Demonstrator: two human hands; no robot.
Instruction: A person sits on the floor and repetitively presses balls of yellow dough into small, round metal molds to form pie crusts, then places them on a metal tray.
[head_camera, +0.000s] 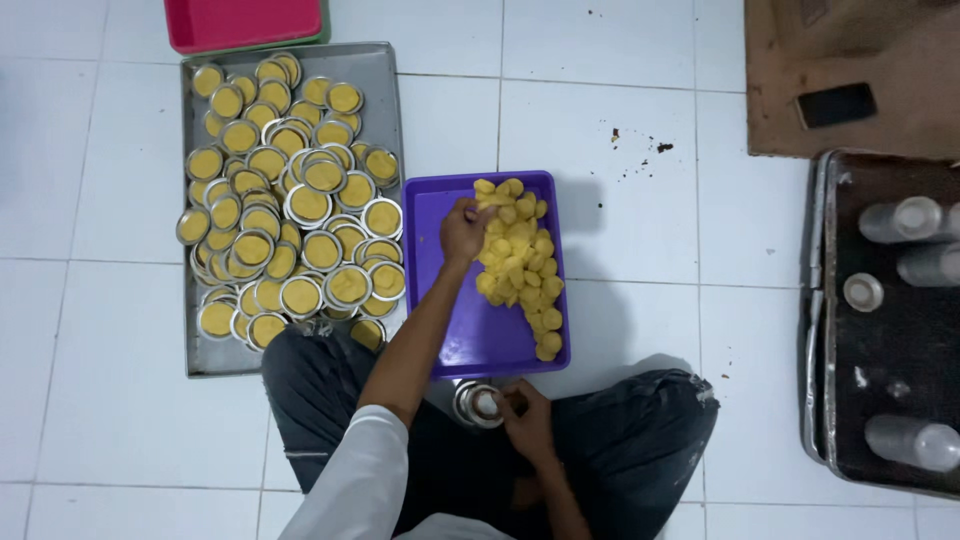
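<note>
A: Where are the hands?

B: Seen from overhead, a person sits cross-legged on a white tile floor (620, 130). The left hand (464, 230) reaches to 12 o'clock, its fingers closed around a yellow dough ball at the near edge of the dough pile (518, 262). The right hand (527, 420), close to the lap, grips a small round tin (482, 403).

A: And the pile?

B: It lies in a purple tray (470, 340) straight ahead. It forms a band, its long axis running from 12 o'clock down towards 5 o'clock. The tray's long side points away from the person.

A: What else?

B: At 10 o'clock, a grey tray (378, 75) heaped with filled tins (290, 210). A red tray (245, 22) is beyond it. At 3 o'clock, a dark tray (880, 380) holding pale cups.

A: What might go wrong?

B: I judge the filled tins are stacked loosely and close to the left knee; a nudge could topple them. Dough could also roll onto the floor, where dark crumbs (640, 150) lie.
</note>
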